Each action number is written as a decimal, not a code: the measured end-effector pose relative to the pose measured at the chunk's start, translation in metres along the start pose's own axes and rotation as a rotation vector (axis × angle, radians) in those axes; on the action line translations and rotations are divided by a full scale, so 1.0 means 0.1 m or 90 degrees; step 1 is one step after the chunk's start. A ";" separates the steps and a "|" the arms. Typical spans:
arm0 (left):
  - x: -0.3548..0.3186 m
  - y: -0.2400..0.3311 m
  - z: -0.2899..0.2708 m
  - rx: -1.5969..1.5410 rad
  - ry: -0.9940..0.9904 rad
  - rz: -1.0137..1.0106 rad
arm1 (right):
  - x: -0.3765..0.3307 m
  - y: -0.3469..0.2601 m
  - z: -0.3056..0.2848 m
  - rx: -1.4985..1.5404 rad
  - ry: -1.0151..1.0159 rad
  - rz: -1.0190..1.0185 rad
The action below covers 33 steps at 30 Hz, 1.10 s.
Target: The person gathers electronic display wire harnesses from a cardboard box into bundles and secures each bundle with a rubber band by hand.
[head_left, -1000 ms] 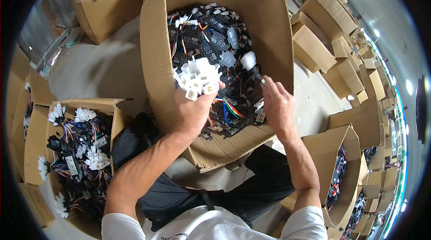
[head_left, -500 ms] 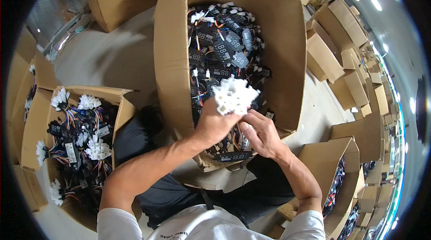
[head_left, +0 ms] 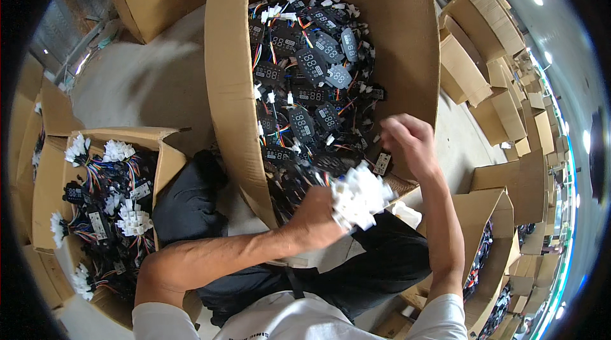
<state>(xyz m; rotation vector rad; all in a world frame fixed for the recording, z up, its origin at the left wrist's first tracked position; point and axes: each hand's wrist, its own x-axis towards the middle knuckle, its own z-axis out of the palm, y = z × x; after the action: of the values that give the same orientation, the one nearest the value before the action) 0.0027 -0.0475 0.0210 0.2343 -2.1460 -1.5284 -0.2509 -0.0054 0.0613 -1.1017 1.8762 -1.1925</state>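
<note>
A thick bundle of wire harnesses is in my left hand [head_left: 316, 220], which is closed around the wires over the front of the large cardboard box. The white connectors [head_left: 361, 199] bunch out to the right of the fist. Blurred dark wires and parts trail from its other side. My right hand [head_left: 410, 143] is raised at the box's right wall, fingers curled; whatever they may hold is hidden. Beneath both hands, the large box [head_left: 227, 85] holds a heap of black display boards [head_left: 310, 65] with coloured wires and white plugs.
At the left, a smaller cardboard box [head_left: 172, 165] contains bundled harnesses with white connector clusters [head_left: 133, 219]. A white plastic item [head_left: 407, 215] shows beyond my right knee. Cardboard boxes [head_left: 468, 76] line the right side. Another box [head_left: 159, 0] stands at the far left.
My hands have come apart. The left moved nearer to me with the harness bundle, turning its connectors rightward. The right rose up and right to the box wall.
</note>
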 end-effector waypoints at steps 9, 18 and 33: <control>-0.03 0.15 -0.13 -0.340 -0.178 -0.006 | 1.34 1.13 1.80 -0.268 -0.127 -0.103; -0.04 0.03 -0.32 -0.363 -0.203 -0.154 | 1.71 1.03 2.83 -0.410 -0.044 0.058; -0.06 -0.07 -0.20 -0.218 -0.093 0.053 | 1.21 0.64 1.56 -0.039 -0.220 0.039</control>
<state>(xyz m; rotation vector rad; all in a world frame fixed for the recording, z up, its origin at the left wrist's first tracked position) 0.0165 -0.0639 0.0177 -0.0849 -1.9288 -1.8794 -0.1915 -0.1576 -0.0664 -1.1887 1.6739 -0.8526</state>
